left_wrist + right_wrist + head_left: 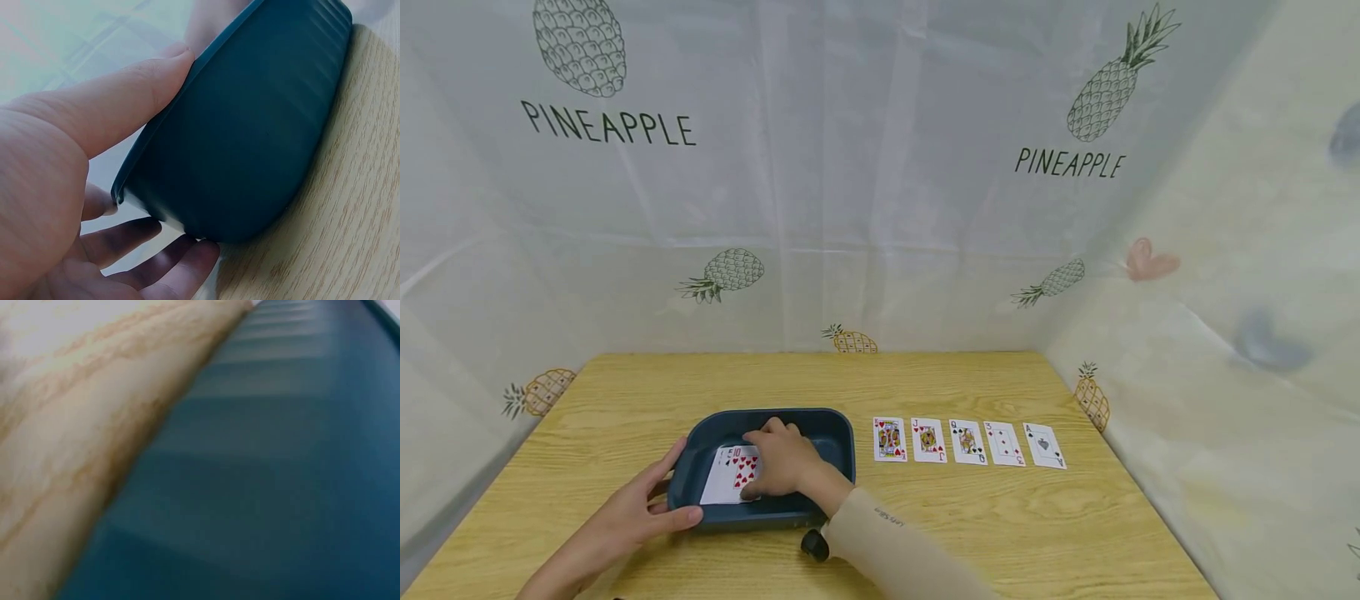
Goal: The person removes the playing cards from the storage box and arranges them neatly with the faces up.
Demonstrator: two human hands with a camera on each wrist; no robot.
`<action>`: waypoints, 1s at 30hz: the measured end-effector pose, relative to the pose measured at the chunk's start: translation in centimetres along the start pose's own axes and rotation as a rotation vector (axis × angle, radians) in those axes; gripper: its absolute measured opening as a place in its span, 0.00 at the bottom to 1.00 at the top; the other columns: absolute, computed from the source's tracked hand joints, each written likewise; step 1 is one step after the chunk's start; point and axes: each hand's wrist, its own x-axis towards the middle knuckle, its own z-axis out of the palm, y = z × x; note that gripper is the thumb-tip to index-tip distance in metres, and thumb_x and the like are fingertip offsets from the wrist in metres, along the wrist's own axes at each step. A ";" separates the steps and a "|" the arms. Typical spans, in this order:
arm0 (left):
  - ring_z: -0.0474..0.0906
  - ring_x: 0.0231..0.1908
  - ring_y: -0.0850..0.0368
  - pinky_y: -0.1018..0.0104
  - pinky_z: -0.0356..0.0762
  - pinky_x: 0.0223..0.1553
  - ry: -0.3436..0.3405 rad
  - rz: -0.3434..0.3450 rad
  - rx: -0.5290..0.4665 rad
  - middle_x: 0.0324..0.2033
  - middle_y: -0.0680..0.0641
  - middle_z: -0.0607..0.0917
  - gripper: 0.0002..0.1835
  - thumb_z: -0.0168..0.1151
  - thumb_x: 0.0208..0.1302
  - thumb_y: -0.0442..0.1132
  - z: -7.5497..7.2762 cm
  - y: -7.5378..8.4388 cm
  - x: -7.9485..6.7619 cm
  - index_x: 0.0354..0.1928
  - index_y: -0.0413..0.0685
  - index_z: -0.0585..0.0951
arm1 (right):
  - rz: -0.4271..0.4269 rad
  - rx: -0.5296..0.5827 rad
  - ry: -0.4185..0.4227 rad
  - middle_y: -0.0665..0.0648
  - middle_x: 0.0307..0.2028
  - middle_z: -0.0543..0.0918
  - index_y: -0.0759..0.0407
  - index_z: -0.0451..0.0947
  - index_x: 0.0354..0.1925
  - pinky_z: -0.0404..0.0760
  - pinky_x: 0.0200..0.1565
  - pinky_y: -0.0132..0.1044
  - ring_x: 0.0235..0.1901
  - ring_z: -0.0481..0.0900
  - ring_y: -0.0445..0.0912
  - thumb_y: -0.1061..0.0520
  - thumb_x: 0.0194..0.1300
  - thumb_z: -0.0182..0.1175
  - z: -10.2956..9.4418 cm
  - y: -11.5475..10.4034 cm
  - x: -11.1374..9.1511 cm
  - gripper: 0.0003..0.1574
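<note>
A dark blue-green tray [752, 518] with rounded corners stands on the table, playing cards [718, 482] lying face up in its left part. At the tray's left end, my left hand [647, 504] grips the wall. In the left wrist view its thumb lies along the rim of the tray [237, 144] and its other fingers curl by the corner. My right hand [786, 462] reaches inside, thumb and fingers at opposite edges of a ten of hearts [746, 472], partly covering it. Only the outer wall of the tray [250, 475] shows in the right wrist view, with no fingers.
Right of the tray lies a row of face-up cards: king of hearts [890, 439], jack of hearts [928, 440], queen of spades [967, 442], three of diamonds [1004, 443] and ace of spades [1044, 446]. A pineapple-print curtain [880, 167] hangs behind the wooden table [1045, 533].
</note>
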 end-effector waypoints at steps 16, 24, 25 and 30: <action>0.74 0.69 0.35 0.65 0.85 0.54 -0.002 0.008 -0.011 0.78 0.22 0.56 0.59 0.72 0.72 0.49 0.0 0.0 0.0 0.87 0.50 0.37 | -0.029 -0.118 -0.041 0.44 0.64 0.74 0.40 0.76 0.74 0.76 0.54 0.35 0.53 0.69 0.41 0.31 0.59 0.77 0.2 0.0 0.0 0.48; 0.69 0.72 0.31 0.66 0.85 0.55 0.000 0.028 -0.006 0.79 0.23 0.54 0.59 0.72 0.72 0.48 0.0 0.1 -0.1 0.87 0.50 0.38 | -0.043 -0.139 -0.065 0.44 0.65 0.73 0.40 0.76 0.74 0.76 0.55 0.32 0.54 0.69 0.41 0.28 0.55 0.78 0.2 0.4 0.2 0.52; 0.68 0.72 0.31 0.66 0.84 0.55 0.000 0.029 -0.008 0.79 0.23 0.54 0.59 0.72 0.72 0.48 0.0 0.1 -0.1 0.87 0.50 0.38 | -0.045 -0.145 -0.065 0.44 0.65 0.73 0.40 0.76 0.73 0.76 0.54 0.32 0.53 0.69 0.41 0.28 0.55 0.78 0.3 0.4 0.2 0.52; 0.69 0.72 0.32 0.69 0.84 0.54 -0.002 0.034 -0.020 0.78 0.23 0.55 0.59 0.72 0.72 0.47 0.1 -0.1 -0.1 0.87 0.50 0.38 | -0.051 -0.139 -0.052 0.45 0.64 0.75 0.41 0.78 0.71 0.75 0.53 0.31 0.52 0.69 0.40 0.28 0.53 0.79 0.4 0.6 0.3 0.51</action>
